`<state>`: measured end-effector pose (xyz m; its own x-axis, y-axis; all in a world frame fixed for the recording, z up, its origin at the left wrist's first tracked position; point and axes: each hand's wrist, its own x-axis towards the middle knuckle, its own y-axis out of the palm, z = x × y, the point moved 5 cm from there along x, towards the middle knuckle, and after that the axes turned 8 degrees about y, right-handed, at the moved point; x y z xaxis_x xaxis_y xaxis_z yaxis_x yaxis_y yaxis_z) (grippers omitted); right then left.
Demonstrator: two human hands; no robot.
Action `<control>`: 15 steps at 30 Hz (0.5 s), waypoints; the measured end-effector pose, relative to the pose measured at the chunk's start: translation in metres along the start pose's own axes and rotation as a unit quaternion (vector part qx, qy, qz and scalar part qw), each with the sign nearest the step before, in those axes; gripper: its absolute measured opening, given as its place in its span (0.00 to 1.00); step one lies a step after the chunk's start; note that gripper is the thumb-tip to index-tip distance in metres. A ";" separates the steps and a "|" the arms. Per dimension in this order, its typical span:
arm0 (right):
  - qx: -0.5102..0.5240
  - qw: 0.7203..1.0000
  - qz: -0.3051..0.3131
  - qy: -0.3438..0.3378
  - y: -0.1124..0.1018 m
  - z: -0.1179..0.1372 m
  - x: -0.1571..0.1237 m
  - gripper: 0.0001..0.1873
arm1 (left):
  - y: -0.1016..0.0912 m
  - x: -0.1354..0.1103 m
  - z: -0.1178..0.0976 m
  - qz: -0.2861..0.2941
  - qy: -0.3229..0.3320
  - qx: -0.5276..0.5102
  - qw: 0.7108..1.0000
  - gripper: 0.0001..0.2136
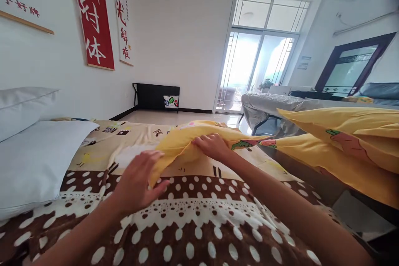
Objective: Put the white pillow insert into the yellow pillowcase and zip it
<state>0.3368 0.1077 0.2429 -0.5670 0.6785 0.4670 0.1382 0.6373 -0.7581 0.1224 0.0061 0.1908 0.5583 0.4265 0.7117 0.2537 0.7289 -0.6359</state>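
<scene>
A yellow pillow (177, 139) with a carrot print lies in front of me on a patterned blanket (193, 199). My right hand (212, 146) is closed on its near edge, with the fingers curled over the cloth. At the pillow's left corner is my left hand (139, 181), its thumb stretched away from the fingers. The fingertips meet the yellow cloth, and the thumb lies free below the corner. Part of the pillow's far side is hidden from me.
White pillows (40, 149) lie at the left. More yellow carrot-print pillows (349, 145) are stacked at the right. A plastic-covered table (274, 106) stands beyond them, near a glass door (255, 66). By the far wall is a black folded panel (152, 96).
</scene>
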 end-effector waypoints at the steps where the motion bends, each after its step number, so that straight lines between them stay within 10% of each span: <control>1: -0.001 1.000 -0.025 -0.015 0.002 0.002 -0.004 0.23 | 0.007 0.013 -0.012 0.013 0.026 0.024 0.999 0.33; 9: -0.012 0.985 -0.136 -0.108 0.041 -0.026 -0.070 0.20 | 0.052 0.035 -0.010 0.014 0.043 0.211 0.977 0.15; 15: -0.087 0.990 -0.115 -0.002 0.043 -0.079 -0.137 0.21 | 0.042 0.020 -0.004 -0.031 0.085 0.216 0.972 0.13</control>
<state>0.4842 0.0709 0.1827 -0.6025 0.5073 0.6161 0.1428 0.8281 -0.5421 0.1476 0.0432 0.1769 0.6839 0.3076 0.6615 -0.0448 0.9227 -0.3829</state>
